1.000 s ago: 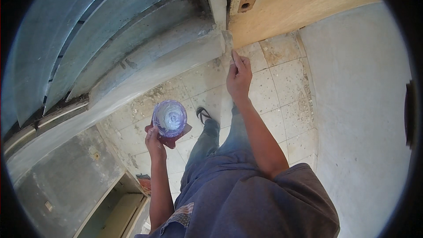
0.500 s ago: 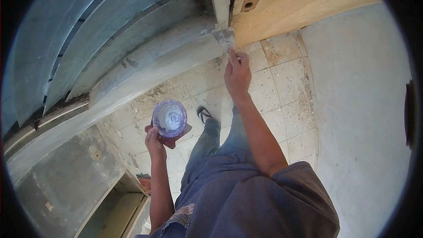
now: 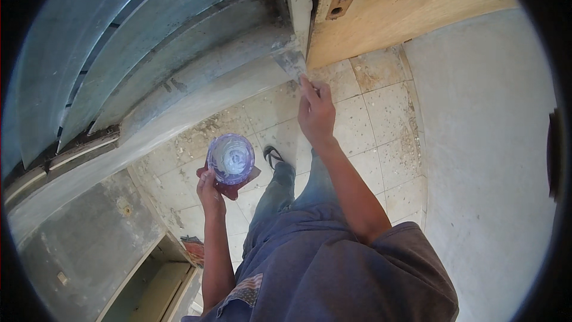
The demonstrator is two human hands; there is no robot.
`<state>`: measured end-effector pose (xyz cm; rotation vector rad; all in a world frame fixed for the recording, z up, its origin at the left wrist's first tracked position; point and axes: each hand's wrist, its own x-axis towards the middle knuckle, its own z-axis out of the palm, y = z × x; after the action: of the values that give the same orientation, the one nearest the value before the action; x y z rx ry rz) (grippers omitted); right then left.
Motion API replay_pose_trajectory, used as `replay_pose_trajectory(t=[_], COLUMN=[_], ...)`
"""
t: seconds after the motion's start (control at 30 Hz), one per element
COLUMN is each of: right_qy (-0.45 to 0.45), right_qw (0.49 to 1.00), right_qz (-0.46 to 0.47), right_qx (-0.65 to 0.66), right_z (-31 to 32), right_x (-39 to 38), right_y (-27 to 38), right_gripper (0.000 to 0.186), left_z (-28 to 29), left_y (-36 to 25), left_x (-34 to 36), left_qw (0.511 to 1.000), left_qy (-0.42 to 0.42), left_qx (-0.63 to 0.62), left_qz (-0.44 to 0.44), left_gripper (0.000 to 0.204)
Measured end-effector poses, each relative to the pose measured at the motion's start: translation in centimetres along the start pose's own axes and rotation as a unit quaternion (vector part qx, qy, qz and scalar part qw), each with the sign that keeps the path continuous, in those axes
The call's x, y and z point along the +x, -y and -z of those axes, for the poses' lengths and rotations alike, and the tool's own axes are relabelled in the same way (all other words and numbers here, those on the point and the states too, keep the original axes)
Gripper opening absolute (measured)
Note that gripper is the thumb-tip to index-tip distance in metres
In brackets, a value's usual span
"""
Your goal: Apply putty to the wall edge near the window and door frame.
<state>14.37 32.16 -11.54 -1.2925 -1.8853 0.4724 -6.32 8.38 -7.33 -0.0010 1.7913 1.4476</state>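
My left hand (image 3: 210, 194) is closed around the side of a purple plastic tub (image 3: 231, 158) that has white paste smeared inside it. A dark red piece (image 3: 245, 183) with pointed corners, perhaps sandpaper or cloth, is held beneath the tub. My right hand (image 3: 317, 113) grips a putty knife (image 3: 289, 62), whose handle is mostly hidden by the fingers. Its wide blade, smudged with paste, lies at the low wall (image 3: 238, 77) close to the door frame. I cannot tell whether the blade touches the wall.
Louvred glass panes (image 3: 173, 36) rise at the upper left. A yellowish wooden door (image 3: 393, 12) with a metal lock plate stands at the upper right. The tiled floor (image 3: 369, 119) carries paste splatters. A pale wall (image 3: 488, 143) runs along the right; an open cabinet (image 3: 158, 289) is at the lower left.
My right hand and the putty knife have shifted slightly left and nearer to me, away from the door frame's corner. The left hand and tub have stayed nearly still.
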Motion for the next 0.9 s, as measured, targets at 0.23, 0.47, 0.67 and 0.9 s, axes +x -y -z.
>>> replay_pose_trajectory(t=[0.23,0.47,0.67,0.9], right_qy=[0.117,0.264,0.322,0.313], right_qw=[0.803,0.760,0.932,0.944], right_qz=[-0.292,-0.316,-0.006,-0.010], right_qx=[0.506,0.503,0.168,0.102], right_z=[5.9,11.6,15.6,14.6], right_x=[-1.1,2.1,5.6,4.2], right_y=[2.5,6.3,10.9,14.5], right_gripper=[0.027,0.026,0.023,0.024], left_z=[-2.9,-7.0,-9.0,-9.6], left_y=[-2.1,-4.7,-7.7,-8.1], left_x=[-0.8,-0.9,-2.7,-3.4], left_qw=[0.999,0.986,0.978,0.979], left_qy=[-0.005,0.042,0.090,0.079], left_qx=[0.011,-0.009,-0.050,-0.093], left_qz=[-0.041,-0.162,-0.180,-0.163], left_gripper=[0.012,0.016,0.012,0.016])
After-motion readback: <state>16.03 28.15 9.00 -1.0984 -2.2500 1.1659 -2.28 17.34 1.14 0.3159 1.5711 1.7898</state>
